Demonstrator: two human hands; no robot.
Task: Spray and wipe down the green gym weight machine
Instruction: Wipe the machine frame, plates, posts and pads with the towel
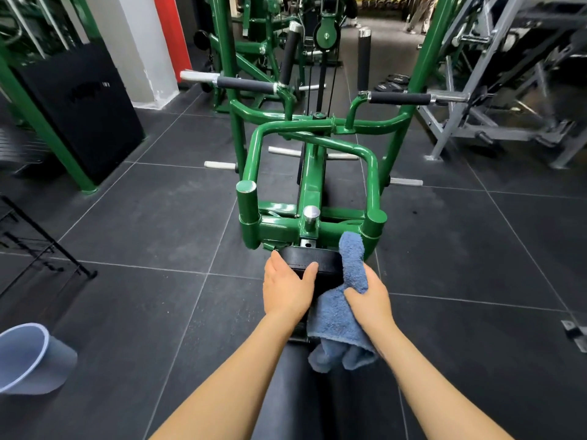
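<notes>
the green weight machine stands straight ahead on the dark tiled floor, its tubular frame forming a loop with black foam grips sticking out to either side further back. a black pad sits at the near end of the frame, just below a silver knob. the left hand lies flat and spread on the left side of this pad, thumb along its front edge, holding nothing. the right hand is closed around a blue towel, pressing it against the pad's right side; one end of the towel pokes up toward the green frame, the rest hangs in folds below the wrist. a pale grey bucket lies tipped on the floor at far left, well apart from the machine. a black upholstered bench runs between the forearms
</notes>
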